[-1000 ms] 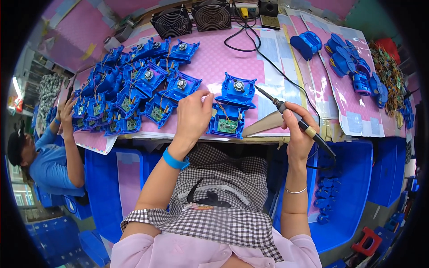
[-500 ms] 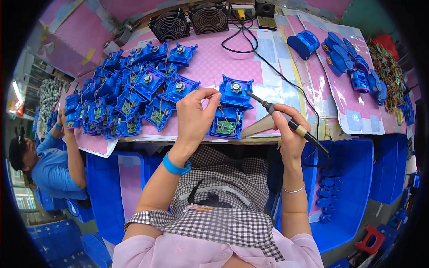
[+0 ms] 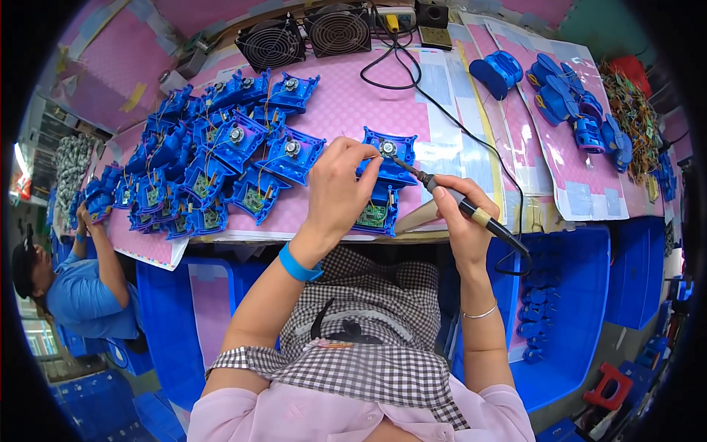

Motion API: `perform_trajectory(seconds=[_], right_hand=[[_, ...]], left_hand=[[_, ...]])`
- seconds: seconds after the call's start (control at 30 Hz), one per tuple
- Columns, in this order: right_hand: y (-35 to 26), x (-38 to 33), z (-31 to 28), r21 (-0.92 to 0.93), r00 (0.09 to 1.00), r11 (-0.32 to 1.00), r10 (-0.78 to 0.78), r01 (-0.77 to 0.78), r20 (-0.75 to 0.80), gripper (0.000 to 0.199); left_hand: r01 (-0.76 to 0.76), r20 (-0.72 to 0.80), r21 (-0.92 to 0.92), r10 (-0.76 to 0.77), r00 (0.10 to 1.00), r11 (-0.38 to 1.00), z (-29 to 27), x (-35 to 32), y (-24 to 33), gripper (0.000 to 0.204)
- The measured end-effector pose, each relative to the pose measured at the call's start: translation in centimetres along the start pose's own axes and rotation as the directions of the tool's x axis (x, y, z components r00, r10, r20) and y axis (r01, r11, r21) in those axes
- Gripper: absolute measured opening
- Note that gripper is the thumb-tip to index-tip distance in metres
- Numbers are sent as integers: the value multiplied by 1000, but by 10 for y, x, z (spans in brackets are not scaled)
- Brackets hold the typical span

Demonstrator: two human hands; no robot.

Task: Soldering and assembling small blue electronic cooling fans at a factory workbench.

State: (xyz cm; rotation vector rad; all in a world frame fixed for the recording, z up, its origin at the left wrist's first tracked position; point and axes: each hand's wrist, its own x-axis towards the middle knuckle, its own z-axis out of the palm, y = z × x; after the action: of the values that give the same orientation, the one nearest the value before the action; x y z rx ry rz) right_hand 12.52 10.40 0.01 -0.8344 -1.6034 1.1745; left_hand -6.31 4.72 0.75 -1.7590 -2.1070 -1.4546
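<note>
My right hand (image 3: pixel 468 215) grips a soldering iron (image 3: pixel 461 201) with a black handle and a yellowish band. Its tip reaches the edge of a round metal speaker (image 3: pixel 388 148) set in a blue plastic housing (image 3: pixel 401 174). Left of the speaker, my left hand (image 3: pixel 340 188) is closed in a pinch at the speaker's rim. A thin wire seems to be between thumb and forefinger, mostly hidden by the fingers. Just below, partly behind my left hand, a second blue shell holds a green circuit board (image 3: pixel 373 214) with thin wires.
Many similar blue housings (image 3: pixel 236 140) crowd the table's left side. Two black fans (image 3: pixel 271 43) stand at the back. The iron's black cable (image 3: pixel 471 129) crosses the table. Blue parts (image 3: pixel 560 96) lie right; blue bins (image 3: pixel 567 368) stand below. A co-worker (image 3: pixel 88 287) works at far left.
The iron's tip has moved left and down from the housing's right edge onto the speaker's rim. My left hand has shifted right, closer to the speaker.
</note>
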Motion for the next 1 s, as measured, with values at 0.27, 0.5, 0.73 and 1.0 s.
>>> perform_trajectory(seconds=[0.27, 0.5, 0.73, 1.0], right_hand=[[0, 3, 4, -73, 1000, 997, -15, 16, 11, 15], [1, 3, 5, -50, 1000, 999, -3, 4, 9, 15], [1, 2, 2, -44, 998, 998, -50, 51, 25, 17], [-1, 2, -9, -10, 999, 1000, -15, 15, -37, 16]], left_hand=[[262, 160, -43, -252, 954, 964, 2, 7, -7, 13], [191, 186, 60, -199, 962, 980, 3, 9, -8, 13], [177, 187, 51, -184, 965, 983, 5, 10, -9, 13], [157, 183, 57, -165, 969, 986, 6, 10, -9, 13]])
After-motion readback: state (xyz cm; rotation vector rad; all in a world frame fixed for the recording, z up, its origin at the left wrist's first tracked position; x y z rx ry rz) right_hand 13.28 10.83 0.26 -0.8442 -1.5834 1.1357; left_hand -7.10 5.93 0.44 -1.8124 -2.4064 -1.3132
